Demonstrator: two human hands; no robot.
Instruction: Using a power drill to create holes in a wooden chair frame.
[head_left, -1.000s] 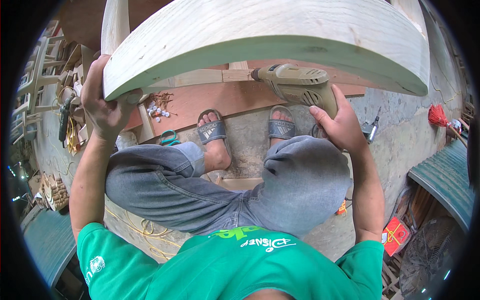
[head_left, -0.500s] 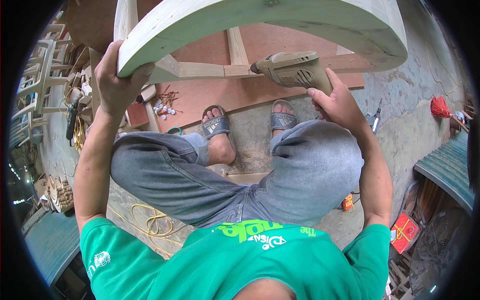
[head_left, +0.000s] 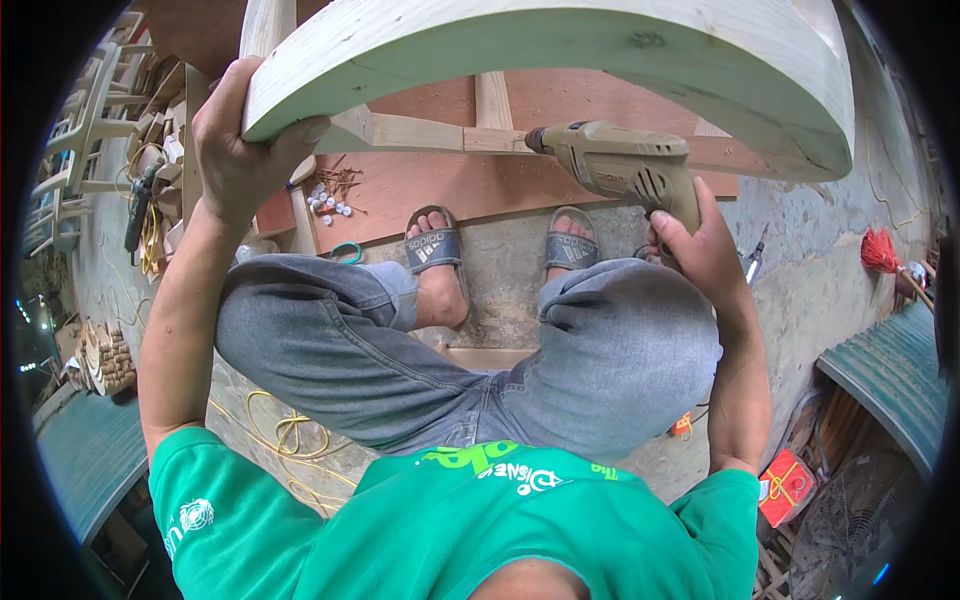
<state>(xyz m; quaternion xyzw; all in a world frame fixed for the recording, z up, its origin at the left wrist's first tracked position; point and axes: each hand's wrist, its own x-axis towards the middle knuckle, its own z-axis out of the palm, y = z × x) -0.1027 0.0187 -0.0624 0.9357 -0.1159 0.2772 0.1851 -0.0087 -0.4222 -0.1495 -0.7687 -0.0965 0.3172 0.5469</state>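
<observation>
A pale wooden frame with a broad curved piece [head_left: 560, 45] stands in front of my knees. My left hand [head_left: 237, 150] is closed around the left end of that curve, thumb on the near face and fingers over the outer edge. My right hand [head_left: 705, 245] grips the handle of an olive-brown power drill [head_left: 615, 160]. The drill lies almost sideways under the curve, its nose pointing left to a straight wooden rail [head_left: 415, 133]. Whether the bit is in the wood cannot be made out.
A reddish-brown board [head_left: 400, 195] lies under the frame, with loose screws [head_left: 338, 187] and small white caps [head_left: 325, 203] on it. Yellow cord [head_left: 290, 440] coils on the floor at left. A red brush [head_left: 880, 250] and a screwdriver-like tool [head_left: 757, 255] are at right.
The curved piece has shifted right, its right end coming lower and nearer. The drill has moved right and slightly toward me, still in my right hand. My left hand keeps its hold.
</observation>
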